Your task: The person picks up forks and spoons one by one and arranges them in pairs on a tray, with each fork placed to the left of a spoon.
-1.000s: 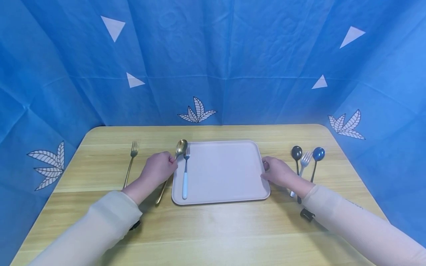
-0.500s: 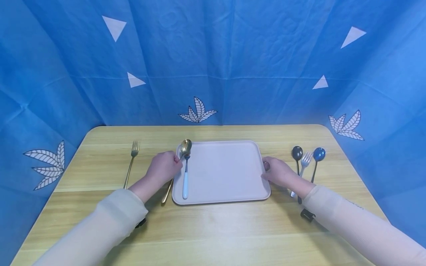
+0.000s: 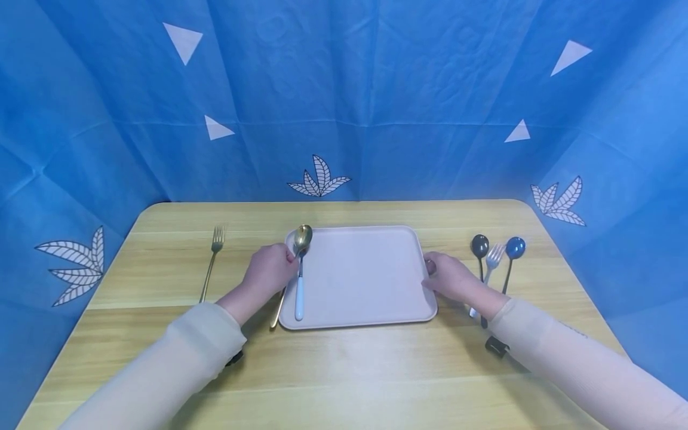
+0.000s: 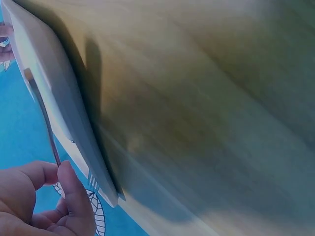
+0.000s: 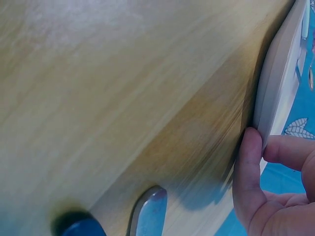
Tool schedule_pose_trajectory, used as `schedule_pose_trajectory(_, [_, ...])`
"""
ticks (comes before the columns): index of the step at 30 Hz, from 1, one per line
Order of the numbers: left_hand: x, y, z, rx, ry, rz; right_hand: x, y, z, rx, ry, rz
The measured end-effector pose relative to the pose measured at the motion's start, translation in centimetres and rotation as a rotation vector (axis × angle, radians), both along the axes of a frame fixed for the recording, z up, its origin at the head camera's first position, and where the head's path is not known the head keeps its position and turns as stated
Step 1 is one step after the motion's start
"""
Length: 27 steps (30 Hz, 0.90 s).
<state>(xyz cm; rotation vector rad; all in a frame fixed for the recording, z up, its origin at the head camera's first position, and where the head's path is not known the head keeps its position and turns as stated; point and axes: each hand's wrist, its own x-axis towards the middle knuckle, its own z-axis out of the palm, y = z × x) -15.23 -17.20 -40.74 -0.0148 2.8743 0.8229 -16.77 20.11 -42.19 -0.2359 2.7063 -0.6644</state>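
**Slim gold spoon in L hand, tray rim in R: light, stiff, a bit slick**

L hand (image 3: 269, 269) has the gold spoon (image 3: 303, 237) pinched btwn thumb & fingers, approx at the neck, just below the bowl. Spoon's at the L end of the tray (image 3: 365, 280), bowl toward the far L corner, handle slanting down past the near L edge. It overlaps the blue-handled fork (image 3: 299, 298), which lies on the tray; can't tell if the two touch.

R hand (image 3: 451, 278) grips the tray's R rim, one digit under, one on top. Tray is on the desk (image 3: 344, 376).

Handling (my guess): spoon looks like metal, so light, rigid, hard to damage; smooth thin handle could roll or twist in a 2-pt pinch, esp. w/ the bowl's wt at one end. Neck hold = good balance; mid-handle OK too, but more swing. Tray looks like stiff plastic, prob. light enough to slide if nudged, so rim hold makes sense; raised lip gives fingers purchase.

Elsewhere on desk: gold fork (image 3: 217, 242) to the L; black spoon (image 3: 479, 246), silver-tined fork (image 3: 494, 257) & blue spoon (image 3: 515, 248) to the R, partly under the R arm.
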Motion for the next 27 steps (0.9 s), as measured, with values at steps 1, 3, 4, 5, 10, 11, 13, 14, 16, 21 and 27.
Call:
schedule_pose_trajectory(1, [0.0, 0.1, 0.0, 0.007, -0.006, 0.005, 0.0, 0.0, 0.0, 0.001, 0.001, 0.001])
schedule_pose_trajectory(3, [0.0, 0.2, -0.1, 0.014, -0.017, 0.011, 0.0, -0.1, 0.1, 0.004, 0.002, 0.000])
schedule_pose_trajectory(4, [0.0, 0.3, -0.2, 0.018, -0.023, 0.015, 0.0, -0.1, 0.1, 0.005, 0.002, 0.000])
schedule_pose_trajectory(5, [0.0, 0.4, -0.2, 0.023, -0.026, 0.017, 0.0, -0.1, 0.1, 0.007, 0.002, 0.000])
schedule_pose_trajectory(10, [0.0, 0.7, -0.4, 0.019, -0.012, 0.009, 0.0, -0.1, 0.1, 0.009, 0.001, 0.000])
schedule_pose_trajectory(11, [0.0, 0.8, -0.4, 0.019, -0.011, 0.008, 0.0, -0.1, 0.1, 0.009, 0.000, 0.000])
schedule_pose_trajectory(13, [0.0, 1.0, -0.4, 0.020, -0.005, 0.005, 0.0, -0.1, 0.1, 0.009, 0.001, 0.000])
schedule_pose_trajectory(14, [0.0, 1.2, -0.4, 0.020, -0.003, 0.004, 0.0, -0.1, 0.2, 0.010, 0.002, 0.001])
schedule_pose_trajectory(16, [0.0, 1.4, -0.4, 0.026, -0.003, 0.009, 0.0, -0.1, 0.1, 0.011, 0.000, 0.000])
schedule_pose_trajectory(21, [-0.3, 1.8, -0.6, 0.023, -0.003, 0.015, 0.0, 0.0, 0.0, 0.005, -0.008, -0.005])
schedule_pose_trajectory(27, [-0.5, 2.1, -0.7, 0.018, 0.006, 0.017, 0.0, 0.0, 0.1, -0.004, -0.008, -0.006])
